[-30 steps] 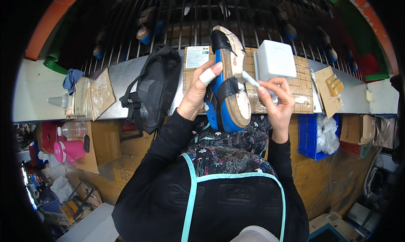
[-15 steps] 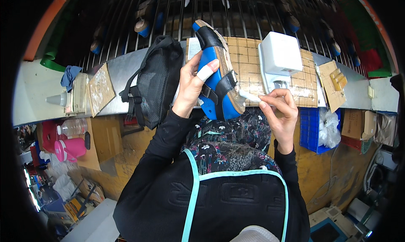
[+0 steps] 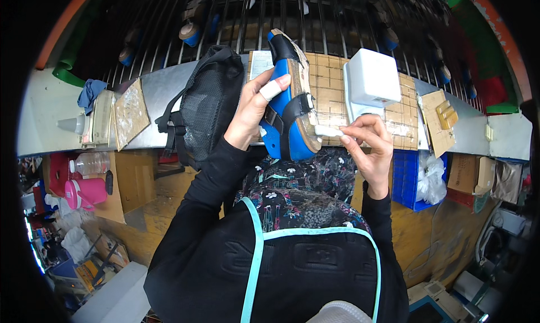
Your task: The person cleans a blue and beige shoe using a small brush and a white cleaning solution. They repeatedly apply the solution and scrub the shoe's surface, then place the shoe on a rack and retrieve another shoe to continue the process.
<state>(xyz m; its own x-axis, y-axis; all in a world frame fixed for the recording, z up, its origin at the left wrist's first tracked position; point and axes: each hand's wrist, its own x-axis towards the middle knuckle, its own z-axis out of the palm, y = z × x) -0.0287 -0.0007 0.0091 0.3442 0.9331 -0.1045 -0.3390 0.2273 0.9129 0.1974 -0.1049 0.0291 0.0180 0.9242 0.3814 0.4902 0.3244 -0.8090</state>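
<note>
A blue sandal with black straps is tilted up in my left hand, its tan sole edge facing right. My left fingers and thumb are wrapped round its middle, and white tape covers part of the thumb. In my right hand a slim white brush is pinched between thumb and fingertips. Its white tip meets the sole edge at the near end of the sandal. Just beyond my right hand stands a white box-shaped container on a sheet of taped cardboard.
Left of the sandal lies a black mesh bag. A roller conveyor carrying several blue shoes runs along the far side. Cardboard with yellow blocks lies at the right. Below the bench hangs a blue crate with plastic bags.
The brush has moved left against the sole edge with my right hand. My left hand still holds the sandal, which is turned slightly more upright. The whole view has shifted a little.
</note>
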